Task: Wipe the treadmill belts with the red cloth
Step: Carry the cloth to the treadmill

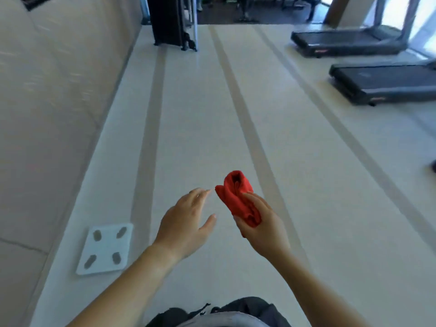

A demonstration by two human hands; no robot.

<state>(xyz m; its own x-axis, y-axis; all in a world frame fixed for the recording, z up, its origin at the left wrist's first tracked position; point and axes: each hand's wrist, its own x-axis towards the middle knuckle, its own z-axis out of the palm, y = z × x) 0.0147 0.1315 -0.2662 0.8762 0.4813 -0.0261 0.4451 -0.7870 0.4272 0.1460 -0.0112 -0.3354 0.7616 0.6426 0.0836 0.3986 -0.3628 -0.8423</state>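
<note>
My right hand grips a bunched red cloth in the air over the pale floor, most of the cloth sticking out past my fingers. My left hand hovers just left of it with fingers spread and relaxed, its fingertips almost touching the cloth's corner. Two black treadmills stand at the far right: the nearer treadmill and the farther treadmill, both well ahead of my hands. Their dark belts face me.
A white bathroom scale lies on the floor at lower left beside the beige wall. A black machine frame stands at the back by the wall. The floor has long grey stripes running forward.
</note>
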